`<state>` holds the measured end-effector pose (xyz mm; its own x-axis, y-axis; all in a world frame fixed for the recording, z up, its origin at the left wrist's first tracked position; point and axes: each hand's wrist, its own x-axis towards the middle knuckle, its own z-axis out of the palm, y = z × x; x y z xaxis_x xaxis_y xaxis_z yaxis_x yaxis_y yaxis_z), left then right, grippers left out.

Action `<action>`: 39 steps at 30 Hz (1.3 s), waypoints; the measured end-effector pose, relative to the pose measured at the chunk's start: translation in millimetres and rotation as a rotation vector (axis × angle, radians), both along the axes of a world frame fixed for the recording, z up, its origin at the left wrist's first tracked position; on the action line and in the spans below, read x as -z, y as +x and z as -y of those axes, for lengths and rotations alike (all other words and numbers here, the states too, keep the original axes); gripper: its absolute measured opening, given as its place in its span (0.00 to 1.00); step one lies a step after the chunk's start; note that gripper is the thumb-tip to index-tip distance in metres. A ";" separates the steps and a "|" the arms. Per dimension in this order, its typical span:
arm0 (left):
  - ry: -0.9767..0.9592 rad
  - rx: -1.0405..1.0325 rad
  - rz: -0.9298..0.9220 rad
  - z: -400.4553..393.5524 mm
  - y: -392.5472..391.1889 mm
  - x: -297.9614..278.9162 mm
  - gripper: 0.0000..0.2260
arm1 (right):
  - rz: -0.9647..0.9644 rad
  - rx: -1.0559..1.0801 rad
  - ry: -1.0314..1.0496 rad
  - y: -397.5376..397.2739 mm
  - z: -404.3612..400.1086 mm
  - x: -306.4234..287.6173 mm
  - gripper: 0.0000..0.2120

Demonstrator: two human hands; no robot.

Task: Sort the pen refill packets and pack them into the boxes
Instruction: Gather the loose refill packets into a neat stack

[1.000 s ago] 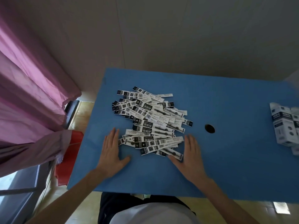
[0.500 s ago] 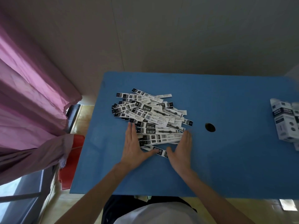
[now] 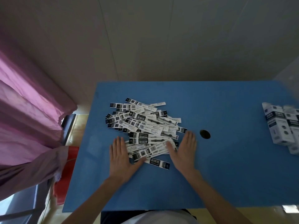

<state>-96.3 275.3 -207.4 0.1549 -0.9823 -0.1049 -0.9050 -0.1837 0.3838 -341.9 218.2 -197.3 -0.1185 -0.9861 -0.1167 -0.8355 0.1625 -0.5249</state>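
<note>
A loose heap of black-and-white pen refill packets [image 3: 144,125] lies on the blue table [image 3: 226,175], left of its middle. My left hand [image 3: 120,156] rests flat, fingers apart, against the heap's near left edge, its thumb touching the nearest packets. On the near right side my right hand [image 3: 183,149] lies flat and spread, with its thumb on the packets. One packet [image 3: 159,164] lies apart between my hands. Several white and dark boxes [image 3: 282,126] stand at the table's right edge.
A round hole [image 3: 205,134] pierces the tabletop just right of the heap. A pink curtain [image 3: 27,113] hangs at the left, with a red object [image 3: 64,180] below it beside the table. A pale wall stands behind the table.
Both hands slid inward onto the near packets half a second ago, then spread a little apart again; the near packets are pushed closer together. The view has tilted slightly.
</note>
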 end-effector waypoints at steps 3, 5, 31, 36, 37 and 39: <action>0.013 0.023 -0.038 7.9 -15.8 -0.7 0.57 | -0.025 -0.041 0.003 24.0 4.2 -0.4 0.52; 0.019 0.015 -0.090 13.1 -22.0 -3.1 0.56 | -0.009 -0.088 -0.007 36.6 2.9 1.7 0.52; -0.115 -0.249 -0.352 106.0 23.9 -18.6 0.48 | 0.348 -0.005 0.026 43.2 77.9 -14.6 0.46; 0.019 -0.300 -0.412 130.9 17.2 -26.3 0.52 | 0.426 0.031 0.077 70.8 106.3 -22.0 0.50; 0.023 -0.274 -0.420 131.5 10.9 -26.6 0.53 | 0.408 0.007 0.079 79.0 107.5 -21.5 0.51; 0.025 -0.255 -0.457 129.3 1.5 -28.9 0.52 | 0.394 -0.006 0.074 87.6 108.3 -20.3 0.52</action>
